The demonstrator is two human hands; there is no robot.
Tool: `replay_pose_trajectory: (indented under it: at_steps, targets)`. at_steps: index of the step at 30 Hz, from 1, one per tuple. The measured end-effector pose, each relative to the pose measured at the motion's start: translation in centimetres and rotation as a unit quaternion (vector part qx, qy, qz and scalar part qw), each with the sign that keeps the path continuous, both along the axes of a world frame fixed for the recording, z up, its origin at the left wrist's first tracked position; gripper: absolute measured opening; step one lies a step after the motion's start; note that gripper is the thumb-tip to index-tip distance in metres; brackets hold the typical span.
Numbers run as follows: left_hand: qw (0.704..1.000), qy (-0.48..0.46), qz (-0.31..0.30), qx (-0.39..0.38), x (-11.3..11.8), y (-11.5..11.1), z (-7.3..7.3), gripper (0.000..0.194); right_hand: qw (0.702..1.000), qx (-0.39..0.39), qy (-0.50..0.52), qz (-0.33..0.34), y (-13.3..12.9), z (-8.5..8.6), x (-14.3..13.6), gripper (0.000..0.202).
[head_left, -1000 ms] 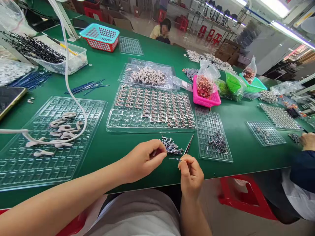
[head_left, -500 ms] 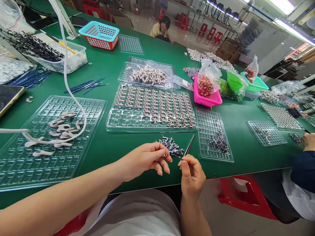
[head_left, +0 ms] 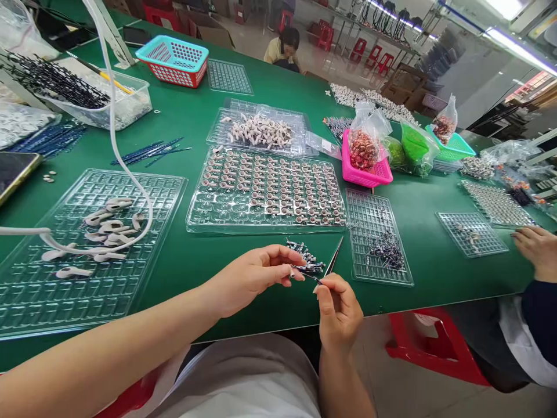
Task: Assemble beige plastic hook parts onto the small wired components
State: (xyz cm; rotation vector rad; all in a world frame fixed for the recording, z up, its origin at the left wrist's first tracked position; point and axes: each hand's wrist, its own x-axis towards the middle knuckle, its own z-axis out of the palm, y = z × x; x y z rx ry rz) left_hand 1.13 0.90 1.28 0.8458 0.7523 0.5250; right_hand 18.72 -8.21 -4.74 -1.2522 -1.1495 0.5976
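One left hand [head_left: 243, 281] is pinching a part [head_left: 292, 275], the right hand [head_left: 340, 313] a wire [head_left: 311, 277] near the pile [head_left: 310, 259], uneven pulling possibly kinking it.

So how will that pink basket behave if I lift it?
The pink basket looks like thin plastic, so it may flex slightly. The clear bag rises above its rim and could shift; its reddish parts probably add most weight.

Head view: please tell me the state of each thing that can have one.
Silver metal tweezers: in the right hand.
Middle clear plastic tray: partly filled with pale pieces.
Clear plastic box: open, holding black plastic sprigs.
Pink plastic basket: holding a clear plastic bag.
Light-blue plastic basket: stacked in red plastic basket.
Gold-edged black phone: screen dark.
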Motion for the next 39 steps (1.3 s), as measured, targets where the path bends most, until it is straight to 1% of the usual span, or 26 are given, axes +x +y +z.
replay_pose_trajectory:
  at_steps: [3, 7, 10, 15, 17, 25, 30, 36, 39]
  targets:
    - [0.999, -0.002, 0.0, -0.032, 0.07, -0.02, 0.13, 0.042, 1.0, 0.018, -0.019, -0.002, -0.06, 0.08, -0.05, 0.011]
    - [0.999, -0.007, 0.01, -0.041, 0.23, -0.19, 0.14, 0.046, 0.998, 0.038, -0.058, 0.001, -0.12, 0.14, -0.05, 0.015]
    - [0.999, -0.007, 0.007, -0.033, 0.27, -0.27, -0.06, 0.042, 0.996, 0.032, -0.079, -0.007, -0.24, 0.05, 0.0, 0.015]
    - [1.0, 0.008, -0.005, 0.025, 0.3, -0.36, -0.16, 0.029, 0.995, 0.015, -0.098, -0.033, -0.41, -0.14, -0.06, 0.012]
    - [0.999, 0.014, -0.004, 0.034, 0.35, -0.41, -0.06, 0.026, 0.993, 0.015, -0.105, -0.043, -0.42, -0.16, -0.11, 0.012]
    - [0.999, 0.026, -0.007, 0.04, 0.4, -0.44, -0.16, 0.022, 0.993, 0.017, -0.108, -0.044, -0.41, -0.01, -0.16, 0.013]
    - [0.999, 0.033, -0.015, 0.035, 0.33, -0.41, -0.3, 0.023, 0.99, 0.025, -0.131, -0.036, -0.34, 0.08, -0.14, 0.014]
    - [0.999, 0.042, -0.012, 0.029, 0.36, -0.32, -0.01, 0.024, 0.987, 0.029, -0.158, -0.026, -0.21, 0.16, -0.07, 0.013]
    - [0.998, 0.047, -0.009, 0.041, 0.4, -0.25, -0.01, 0.023, 0.987, 0.029, -0.158, -0.021, -0.22, 0.23, -0.07, 0.014]
